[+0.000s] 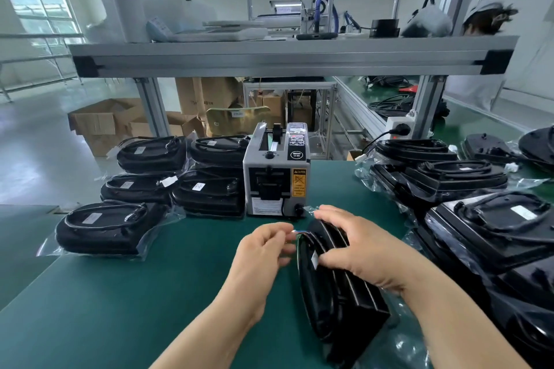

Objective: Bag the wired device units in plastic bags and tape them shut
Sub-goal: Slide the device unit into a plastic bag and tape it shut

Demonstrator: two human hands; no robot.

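Head view: two hands work one black wired unit (335, 293) just in front of the boxy grey tape dispenser (275, 177).
Left of the dispenser, glossy bagged units (144, 186) lie stacked on the green mat (120, 308). In front of it, the left hand (263, 252) pinches a thin wire end (295, 232), fingertips together. The right hand (356, 246) curls its fingers over the ribbed unit, which stands on edge. Right of the dispenser are more units in crinkly film (449, 177).

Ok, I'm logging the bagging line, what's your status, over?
Right grip holding the black unit, on edge, plastic around it. Left grip pinching the wire end at its top. Tape machine behind, apart.
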